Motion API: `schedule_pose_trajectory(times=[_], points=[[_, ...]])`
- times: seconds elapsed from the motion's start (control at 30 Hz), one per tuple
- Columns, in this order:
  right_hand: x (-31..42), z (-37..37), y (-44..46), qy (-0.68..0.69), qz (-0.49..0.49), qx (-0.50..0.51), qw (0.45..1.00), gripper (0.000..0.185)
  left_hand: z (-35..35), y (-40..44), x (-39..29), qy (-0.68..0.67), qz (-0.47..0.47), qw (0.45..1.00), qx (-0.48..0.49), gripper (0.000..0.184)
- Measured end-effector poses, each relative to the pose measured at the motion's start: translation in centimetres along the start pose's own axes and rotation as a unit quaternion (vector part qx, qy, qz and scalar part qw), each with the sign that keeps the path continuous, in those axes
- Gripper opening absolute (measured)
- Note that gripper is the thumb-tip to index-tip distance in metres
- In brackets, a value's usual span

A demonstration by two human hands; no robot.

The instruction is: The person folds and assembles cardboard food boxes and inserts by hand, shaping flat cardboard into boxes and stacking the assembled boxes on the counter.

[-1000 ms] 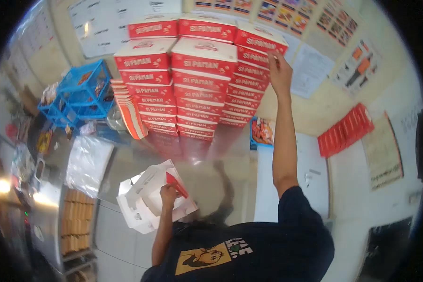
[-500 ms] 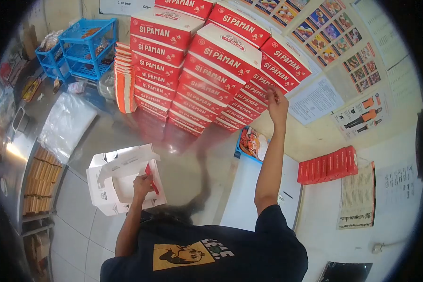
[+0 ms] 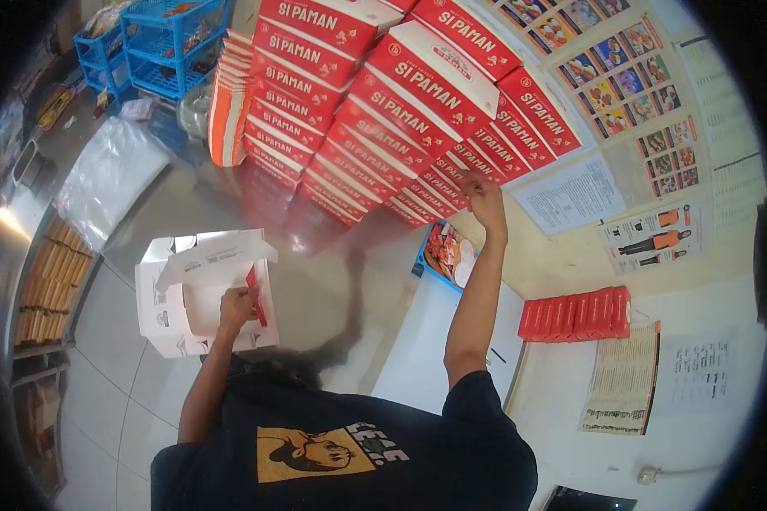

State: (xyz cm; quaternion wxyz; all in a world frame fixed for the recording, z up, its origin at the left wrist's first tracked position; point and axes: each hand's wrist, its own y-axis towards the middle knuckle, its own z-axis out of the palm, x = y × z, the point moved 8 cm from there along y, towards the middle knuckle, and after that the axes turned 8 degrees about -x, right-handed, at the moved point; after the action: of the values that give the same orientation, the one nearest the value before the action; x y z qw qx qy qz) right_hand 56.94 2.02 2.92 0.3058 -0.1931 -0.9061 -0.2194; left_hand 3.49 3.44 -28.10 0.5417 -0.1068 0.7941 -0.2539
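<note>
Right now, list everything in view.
Open box: one, white and red, left
Stacked boxes: many, red and white, top
Small boxes: several, red, right
Packs: one stack, orange and white, top
Racks: several, blue, upper left
Tray: one, blue, centre
Plastic: one pile, clear, left
Bundles: many, tan, left shelf
Posters: several, multicoloured, wall
Papers: several, white, wall
Surface: one, white, right
Counter: one, grey, centre
Shirt: one, dark, bottom
Left hand: one, bare, holding open box
Right hand: one, bare, by stacked boxes

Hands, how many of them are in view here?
2: the left hand holds a red panel at the open white box; the right hand is by the stacked SI PAMAN boxes. No others show.
</note>
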Motion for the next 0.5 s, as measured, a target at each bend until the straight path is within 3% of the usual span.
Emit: schedule_pose_trajectory(times=[0.5], points=[[-5.6, 6.1, -2.4, -0.047, 0.127, 0.174, 0.975, 0.039, 0.4, 0.2, 1.8, -0.065, -0.008, 0.998, 0.015, 0.043]])
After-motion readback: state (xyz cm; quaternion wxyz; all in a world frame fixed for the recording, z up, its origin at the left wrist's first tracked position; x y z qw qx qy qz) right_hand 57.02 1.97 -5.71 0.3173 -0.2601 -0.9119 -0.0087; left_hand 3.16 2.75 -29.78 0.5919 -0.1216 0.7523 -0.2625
